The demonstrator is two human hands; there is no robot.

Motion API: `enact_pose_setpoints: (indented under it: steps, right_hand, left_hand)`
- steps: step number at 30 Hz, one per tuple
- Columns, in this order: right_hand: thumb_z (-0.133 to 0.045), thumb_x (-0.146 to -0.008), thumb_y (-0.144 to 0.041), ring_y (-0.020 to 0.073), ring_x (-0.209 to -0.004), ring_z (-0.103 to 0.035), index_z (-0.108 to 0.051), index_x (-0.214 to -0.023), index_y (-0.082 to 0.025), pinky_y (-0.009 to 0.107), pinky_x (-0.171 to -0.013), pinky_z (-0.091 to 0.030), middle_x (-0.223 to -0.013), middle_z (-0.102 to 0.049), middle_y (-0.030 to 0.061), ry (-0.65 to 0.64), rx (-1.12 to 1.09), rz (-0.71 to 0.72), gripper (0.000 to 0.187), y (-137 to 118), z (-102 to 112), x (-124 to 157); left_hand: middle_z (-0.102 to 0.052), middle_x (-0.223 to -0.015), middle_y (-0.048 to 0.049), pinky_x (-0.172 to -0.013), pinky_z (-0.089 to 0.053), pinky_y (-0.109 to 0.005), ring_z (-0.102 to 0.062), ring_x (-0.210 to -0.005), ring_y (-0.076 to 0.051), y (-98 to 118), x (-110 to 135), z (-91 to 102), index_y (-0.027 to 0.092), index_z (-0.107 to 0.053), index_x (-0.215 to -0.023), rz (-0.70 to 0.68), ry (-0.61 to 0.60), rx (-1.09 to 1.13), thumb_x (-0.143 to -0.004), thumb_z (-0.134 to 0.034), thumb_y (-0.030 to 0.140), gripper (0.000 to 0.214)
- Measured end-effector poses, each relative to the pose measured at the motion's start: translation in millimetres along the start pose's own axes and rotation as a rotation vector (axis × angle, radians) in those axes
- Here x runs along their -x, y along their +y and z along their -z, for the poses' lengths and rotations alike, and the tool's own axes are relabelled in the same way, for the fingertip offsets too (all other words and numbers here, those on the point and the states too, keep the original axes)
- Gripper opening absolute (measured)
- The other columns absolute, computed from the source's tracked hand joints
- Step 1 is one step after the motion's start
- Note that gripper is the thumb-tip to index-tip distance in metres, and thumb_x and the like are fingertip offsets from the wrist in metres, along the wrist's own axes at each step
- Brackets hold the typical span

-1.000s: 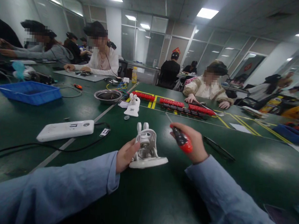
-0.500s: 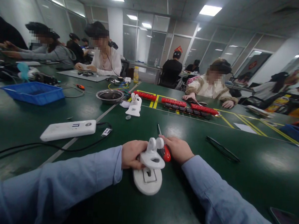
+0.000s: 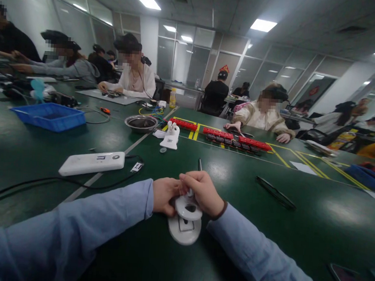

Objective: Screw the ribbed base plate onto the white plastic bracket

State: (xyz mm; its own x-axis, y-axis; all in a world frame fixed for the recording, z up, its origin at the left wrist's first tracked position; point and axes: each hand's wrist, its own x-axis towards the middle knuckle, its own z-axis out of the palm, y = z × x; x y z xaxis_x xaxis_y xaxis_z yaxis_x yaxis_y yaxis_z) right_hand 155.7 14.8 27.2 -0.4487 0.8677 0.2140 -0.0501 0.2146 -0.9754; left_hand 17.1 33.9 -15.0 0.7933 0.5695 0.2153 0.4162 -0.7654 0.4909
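Observation:
A white plastic stand (image 3: 184, 232) with a flat oval base and a ring-shaped upper piece is on the green table in front of me. My left hand (image 3: 165, 195) is closed around its left side. At the top of the stand, my right hand (image 3: 205, 193) has thumb and fingers pinched together, touching the left fingertips. Whatever lies in that pinch is hidden, and the fingers cover the stand's two upright lugs. Just behind my right hand, a screwdriver's metal shaft (image 3: 200, 164) sticks out; its red handle is out of sight.
A white power bank (image 3: 92, 164) with a black cable lies left. Farther back are a blue tray (image 3: 52, 122), a metal bowl (image 3: 141, 123), another white plastic bracket (image 3: 171, 137) and a red toy train (image 3: 254, 144). Black tweezers (image 3: 275, 193) lie right. Co-workers sit across the table.
My right hand has left the red-handled screwdriver on the table and moved left onto the top of the stand. My left hand keeps its hold; the view has shifted slightly.

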Motion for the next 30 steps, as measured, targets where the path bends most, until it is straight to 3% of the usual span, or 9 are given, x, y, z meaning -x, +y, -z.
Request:
enact_pose_setpoints:
  steps: [4,6,8,11,13,17,21,25,30]
  right_hand:
    - [-0.044,-0.074,-0.039,0.0105,-0.046,-0.047,-0.042,-0.046,-0.018,0.024,-0.052,-0.040,-0.046,-0.047,-0.0015,0.158,-0.050,0.083,0.035,-21.6,19.3,-5.4]
    - [-0.035,-0.077,-0.042,0.0124,-0.052,-0.051,-0.044,-0.052,-0.018,0.024,-0.054,-0.042,-0.053,-0.051,-0.0004,0.350,0.169,0.080,0.035,-30.1,42.7,-7.4]
    - [-0.029,-0.079,-0.044,0.0131,-0.052,-0.052,-0.048,-0.054,-0.018,0.024,-0.051,-0.040,-0.055,-0.053,0.0007,0.486,0.725,-0.095,0.040,-27.7,71.3,-8.2]
    - [-0.046,-0.071,-0.037,0.0180,-0.053,-0.052,-0.050,-0.044,-0.018,0.029,-0.055,-0.039,-0.043,-0.047,0.0022,0.528,0.962,-0.247,0.033,-1.6,105.7,-6.8]
    - [-0.052,-0.068,-0.031,0.0206,-0.058,-0.054,-0.051,-0.042,-0.018,0.032,-0.059,-0.039,-0.044,-0.049,0.0036,0.537,1.038,-0.297,0.028,21.6,115.1,-5.4]
    - [-0.054,-0.070,-0.031,0.0272,-0.085,-0.052,-0.058,-0.052,-0.018,0.040,-0.077,-0.037,-0.067,-0.059,0.0104,0.561,1.102,-0.241,0.023,43.4,110.5,-4.2]
    - [-0.047,-0.077,-0.032,0.0257,-0.099,-0.044,-0.061,-0.071,-0.016,0.040,-0.090,-0.028,-0.092,-0.058,0.0112,0.567,1.015,-0.092,0.021,24.0,101.4,-6.4]
    - [-0.047,-0.077,-0.031,0.0221,-0.091,-0.049,-0.058,-0.074,-0.017,0.037,-0.085,-0.034,-0.086,-0.058,0.0071,0.553,0.776,-0.073,0.018,-0.3,85.9,-9.9]
    - [-0.041,-0.081,-0.040,0.0164,-0.070,-0.057,-0.056,-0.089,-0.015,0.029,-0.062,-0.046,-0.083,-0.061,0.0059,0.373,0.369,-0.217,0.030,-11.7,57.6,-6.3]
  left_hand:
    - [-0.056,-0.112,-0.0128,-0.090,-0.038,-0.036,-0.051,-0.102,-0.027,5.0,-1.8,7.9,0.012,-0.052,-0.108,-0.037,-0.080,-0.112,-0.051,-0.067,0.025,0.061]
    - [-0.047,-0.124,-0.0150,-0.099,-0.029,-0.037,-0.042,-0.115,-0.027,4.4,-1.2,7.8,0.011,-0.044,-0.119,-0.057,-0.080,-0.122,-0.049,-0.068,0.023,0.074]
    - [-0.040,-0.131,-0.0161,-0.102,-0.023,-0.041,-0.033,-0.122,-0.029,2.1,0.7,5.3,0.012,-0.041,-0.123,-0.025,-0.064,-0.133,-0.050,-0.069,0.024,0.079]
    - [-0.038,-0.132,-0.0170,-0.101,-0.025,-0.044,-0.033,-0.122,-0.030,-1.6,3.8,0.2,0.015,-0.038,-0.126,-0.011,-0.019,-0.088,-0.055,-0.067,0.028,0.078]
    - [-0.043,-0.128,-0.0171,-0.099,-0.028,-0.042,-0.039,-0.117,-0.028,-3.2,4.6,-2.5,0.015,-0.037,-0.127,-0.045,0.020,-0.019,-0.056,-0.066,0.027,0.077]
    - [-0.049,-0.120,-0.0133,-0.095,-0.031,-0.042,-0.046,-0.108,-0.029,-5.4,3.8,-7.4,0.018,-0.038,-0.125,-0.059,0.098,0.093,-0.053,-0.068,0.025,0.078]
    - [-0.049,-0.116,-0.0099,-0.094,-0.032,-0.042,-0.046,-0.105,-0.029,-13.5,5.2,-11.8,0.019,-0.038,-0.123,0.020,0.266,0.198,-0.052,-0.068,0.025,0.077]
    - [-0.046,-0.112,-0.0087,-0.090,-0.036,-0.040,-0.048,-0.098,-0.025,-20.9,4.5,-5.2,0.020,-0.028,-0.127,0.050,0.435,0.264,-0.055,-0.066,0.030,0.081]
    - [-0.041,-0.114,-0.0067,-0.088,-0.038,-0.038,-0.052,-0.095,-0.023,-6.3,-11.9,16.7,0.026,-0.022,-0.128,-0.054,0.465,0.312,-0.048,-0.071,0.029,0.094]
